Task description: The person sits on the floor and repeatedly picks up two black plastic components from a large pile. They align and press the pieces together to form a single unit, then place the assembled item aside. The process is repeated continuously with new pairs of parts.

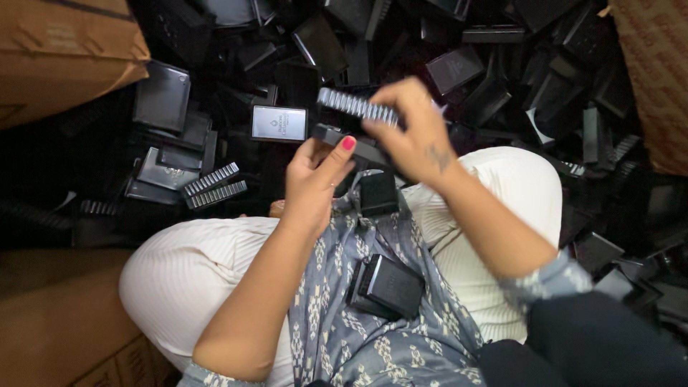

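My left hand (312, 183) grips a black rectangular box part (358, 145) from below, thumb up on its near side. My right hand (412, 132) comes over from the right and pinches a grey ribbed strip (355, 105) just above that box part. Both hands are raised over my lap. On the blue patterned cloth (344, 322) in my lap lie two black boxes, one small (378, 193) near my wrists and a larger one (387, 287) lower down.
A deep heap of black box halves and lids (502, 64) covers the floor ahead. More ribbed strips (215, 186) lie at left, near a lid with a pale label (279, 123). Cardboard cartons stand at upper left (64, 50), lower left (57, 315) and upper right (656, 79).
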`<state>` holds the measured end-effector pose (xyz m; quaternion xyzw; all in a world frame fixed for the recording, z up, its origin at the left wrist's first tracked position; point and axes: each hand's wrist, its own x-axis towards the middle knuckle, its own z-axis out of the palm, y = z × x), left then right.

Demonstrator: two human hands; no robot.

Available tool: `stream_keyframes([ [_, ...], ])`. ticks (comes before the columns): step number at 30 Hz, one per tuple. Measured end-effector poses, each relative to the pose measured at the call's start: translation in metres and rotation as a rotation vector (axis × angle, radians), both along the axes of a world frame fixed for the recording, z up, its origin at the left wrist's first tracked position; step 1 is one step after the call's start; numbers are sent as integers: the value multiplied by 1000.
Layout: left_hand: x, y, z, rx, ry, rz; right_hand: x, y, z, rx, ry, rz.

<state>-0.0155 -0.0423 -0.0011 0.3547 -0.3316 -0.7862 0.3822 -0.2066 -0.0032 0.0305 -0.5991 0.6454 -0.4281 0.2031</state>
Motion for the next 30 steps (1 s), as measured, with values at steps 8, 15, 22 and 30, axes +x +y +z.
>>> stream_keyframes([
  [8, 20, 11, 30, -115, 26, -155, 25, 40, -3, 264, -714, 214],
  [15, 17, 11, 31, -309, -4, -160, 19, 45, 3, 130, -831, 410],
  [22, 19, 13, 22, -296, -20, -58, 19, 52, 15, 15, -568, 454],
  [30, 30, 13, 34, -321, 151, -100, 15, 54, 19, 66, -732, 378],
])
